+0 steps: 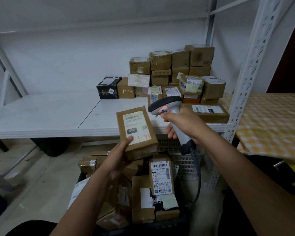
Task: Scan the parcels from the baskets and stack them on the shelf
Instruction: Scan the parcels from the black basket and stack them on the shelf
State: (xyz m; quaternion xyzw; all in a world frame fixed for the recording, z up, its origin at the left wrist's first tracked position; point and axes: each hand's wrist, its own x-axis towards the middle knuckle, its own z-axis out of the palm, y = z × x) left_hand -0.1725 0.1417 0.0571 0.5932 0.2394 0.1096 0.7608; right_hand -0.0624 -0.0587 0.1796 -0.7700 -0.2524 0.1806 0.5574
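Nearest, at six o'clock, a dark basket [82,178] sits on the floor, heaped with brown parcels, one long box [162,178] lying label-up. Above it the left hand [119,157] grips a small cardboard parcel [136,132] by its lower end, thumb pressed on the label and fingers curled beneath, the label turned up toward the scanner. At three o'clock from it the right hand [180,123] is wrapped round the handle of a grey scanner [167,106], its head just beside the parcel's top corner. The parcel looks stiff, taped and probably light; a one-handed hold at the short end seems enough. Farther, at one o'clock, the white shelf [41,116] bears a stack [177,74] of parcels.
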